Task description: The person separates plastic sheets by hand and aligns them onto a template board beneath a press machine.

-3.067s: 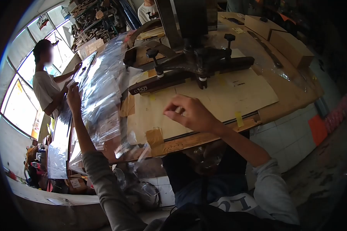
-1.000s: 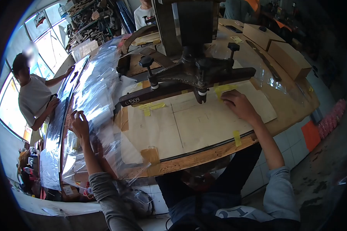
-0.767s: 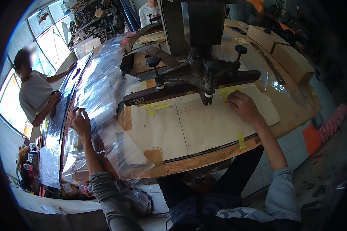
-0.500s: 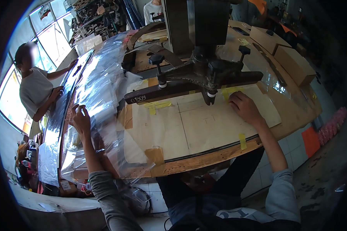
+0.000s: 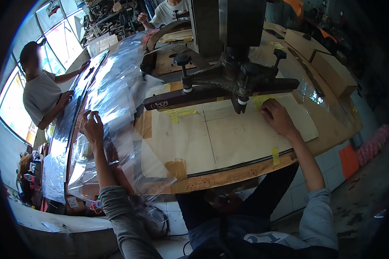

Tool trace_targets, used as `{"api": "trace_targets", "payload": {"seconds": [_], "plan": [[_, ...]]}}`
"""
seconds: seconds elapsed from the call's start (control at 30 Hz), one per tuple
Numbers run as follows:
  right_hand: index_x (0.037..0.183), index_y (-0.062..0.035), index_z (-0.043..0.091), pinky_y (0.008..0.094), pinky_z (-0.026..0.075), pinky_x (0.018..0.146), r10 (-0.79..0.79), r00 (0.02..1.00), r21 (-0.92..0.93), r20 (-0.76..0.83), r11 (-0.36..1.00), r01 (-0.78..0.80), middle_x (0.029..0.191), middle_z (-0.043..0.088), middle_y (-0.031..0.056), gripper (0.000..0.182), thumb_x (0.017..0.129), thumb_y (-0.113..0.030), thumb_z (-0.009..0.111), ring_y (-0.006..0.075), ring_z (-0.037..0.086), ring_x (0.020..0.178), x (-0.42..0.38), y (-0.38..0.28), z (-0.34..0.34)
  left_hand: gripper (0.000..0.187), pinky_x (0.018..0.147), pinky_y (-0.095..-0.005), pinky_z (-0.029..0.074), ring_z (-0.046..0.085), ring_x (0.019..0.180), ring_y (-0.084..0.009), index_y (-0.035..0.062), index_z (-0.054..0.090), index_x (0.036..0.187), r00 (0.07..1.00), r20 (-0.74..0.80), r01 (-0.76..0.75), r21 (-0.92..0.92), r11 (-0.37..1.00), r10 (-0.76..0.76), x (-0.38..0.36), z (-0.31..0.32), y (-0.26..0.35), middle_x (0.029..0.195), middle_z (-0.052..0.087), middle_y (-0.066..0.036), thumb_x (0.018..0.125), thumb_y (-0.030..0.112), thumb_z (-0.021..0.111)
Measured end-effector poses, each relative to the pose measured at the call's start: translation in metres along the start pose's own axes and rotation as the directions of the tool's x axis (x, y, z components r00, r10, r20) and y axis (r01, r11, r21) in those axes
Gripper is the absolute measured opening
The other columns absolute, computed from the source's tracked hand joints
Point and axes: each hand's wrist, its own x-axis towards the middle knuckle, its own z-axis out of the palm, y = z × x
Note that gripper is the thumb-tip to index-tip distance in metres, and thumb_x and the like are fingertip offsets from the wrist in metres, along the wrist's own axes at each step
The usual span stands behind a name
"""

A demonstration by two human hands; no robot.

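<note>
My left hand (image 5: 93, 127) is raised over clear plastic sheets (image 5: 116, 101) on the left of the table, its fingers bent and a gap showing between them. I see nothing held in it. My right hand (image 5: 279, 117) rests on a pale sheet (image 5: 181, 146) with pencil lines, fingers curled inward near a strip of yellow tape (image 5: 259, 100). Anything under its fingertips is hidden. Above the sheet's far part stands a dark metal press head (image 5: 229, 75) with a horizontal bar (image 5: 168, 101) and black knobs.
A person (image 5: 41, 88) at the left has both hands on a long dark panel (image 5: 73, 110). Another person (image 5: 170, 13) is at the far side. Cardboard boxes (image 5: 333, 73) stand on the right. Brown tape (image 5: 176, 175) marks the sheet's front corner.
My view has shifted slightly, so the table sits a little to the right. Both my hands keep nearly the same pose. The far person now shows more, with one hand raised.
</note>
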Motion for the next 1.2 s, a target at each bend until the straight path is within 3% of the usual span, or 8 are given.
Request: {"api": "trace_targets", "payload": {"seconds": [0.4,0.7,1.2], "plan": [[0.096,-0.0009,0.058,0.0422,0.049,0.076,0.011,1.0,0.017,0.001,1.0,-0.011,0.096,0.059,0.016,0.013,0.085,-0.008,0.061,0.0346,0.06,0.087,0.0,0.002,0.002,0.017,0.103,-0.0752,0.014,0.065,0.103,-0.0287,0.0196,0.07,0.098,1.0,0.018,0.013,-0.01,1.0,-0.013,-0.001,-0.003,0.002,0.122,0.059,-0.003,0.093,0.026,0.055],[0.095,0.0,0.058,0.0426,0.049,0.075,0.015,1.0,0.034,0.0,0.999,-0.015,0.096,0.059,0.0167,0.012,0.086,-0.007,0.061,0.0353,0.061,0.086,0.0,0.003,0.001,0.018,0.097,-0.075,0.025,0.064,0.105,-0.0306,0.0184,0.07,0.098,0.999,-0.044,-0.017,-0.074,0.997,0.013,0.002,0.016,-0.015,0.124,0.059,-0.005,0.093,0.027,0.055],[0.096,-0.0005,0.058,0.043,0.049,0.076,0.043,0.999,0.033,0.002,0.999,-0.043,0.095,0.059,0.0167,0.012,0.086,-0.007,0.06,0.0353,0.06,0.087,0.001,0.004,0.003,0.02,0.101,-0.0763,0.016,0.064,0.106,-0.0309,0.0197,0.071,0.098,1.0,0.009,0.005,0.005,1.0,-0.005,0.001,0.007,-0.008,0.124,0.058,-0.004,0.094,0.029,0.053]]}}
